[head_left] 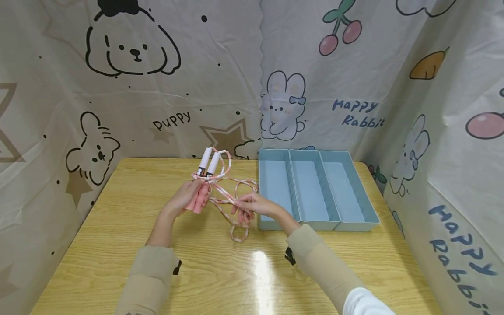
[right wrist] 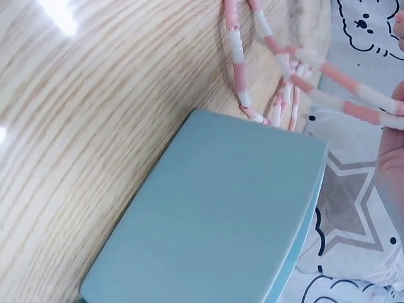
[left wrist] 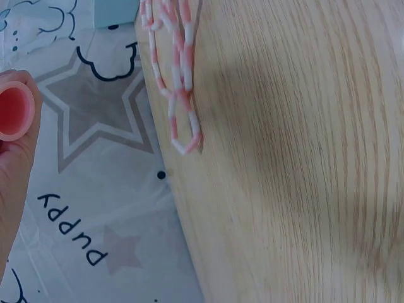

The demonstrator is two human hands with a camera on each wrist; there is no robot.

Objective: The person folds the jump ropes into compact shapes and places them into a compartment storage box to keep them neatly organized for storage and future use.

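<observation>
My left hand [head_left: 185, 197] grips both handles [head_left: 201, 200] of a jump rope together. The handles are pink below and white above, with their white ends tilted up toward the back wall. In the left wrist view, the hollow pink end of one handle [left wrist: 15, 111] shows at the left edge. My right hand [head_left: 253, 204] pinches strands of the pink-and-white beaded rope [head_left: 225, 193], just right of the handles. Part of the rope loops around the handles by the left hand. Other loops of the beaded rope [left wrist: 178, 63] lie on the table, reaching the box's left side.
A light-blue box [head_left: 275, 225] with three long compartments stands on the right of the wooden table [head_left: 130, 210], close beside the right hand and forearm. A printed cloth [head_left: 220, 83] hangs behind the table and along its sides.
</observation>
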